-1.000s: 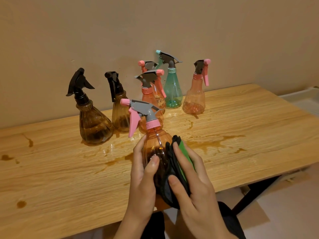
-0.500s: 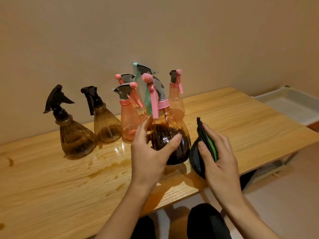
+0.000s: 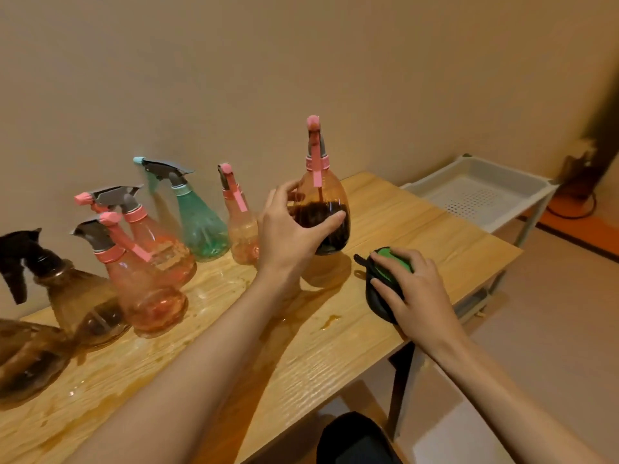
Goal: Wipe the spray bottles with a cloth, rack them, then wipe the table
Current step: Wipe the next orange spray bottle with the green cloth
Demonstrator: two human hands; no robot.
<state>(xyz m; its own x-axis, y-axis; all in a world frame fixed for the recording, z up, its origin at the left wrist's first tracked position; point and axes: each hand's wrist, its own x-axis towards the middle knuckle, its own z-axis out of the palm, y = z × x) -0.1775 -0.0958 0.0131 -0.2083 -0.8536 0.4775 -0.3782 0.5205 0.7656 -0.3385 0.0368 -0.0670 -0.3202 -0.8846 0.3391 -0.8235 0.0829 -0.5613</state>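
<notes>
Left hand (image 3: 291,229): arm stretched out, I see it gripping the bottle (image 3: 326,202) by its belly, upright above the table (image 3: 418,226).
Right hand (image 3: 415,289): fingers curled over the cloth (image 3: 380,283) at the table's edge.

The left arm is stretched out bare, from 7 o'clock up toward 1 o'clock. The left hand (image 3: 288,226) is wrapped round the fat part of the brown spray bottle (image 3: 326,202), which is held upright. Its thumb is laid across the front, and its fingers are curled round the far side. The right arm is brought in from 5 o'clock toward 11 o'clock. The right hand (image 3: 415,289) is set at 4 o'clock from the left one, palm down, with fingers spread and curled round the cloth (image 3: 376,296).
</notes>
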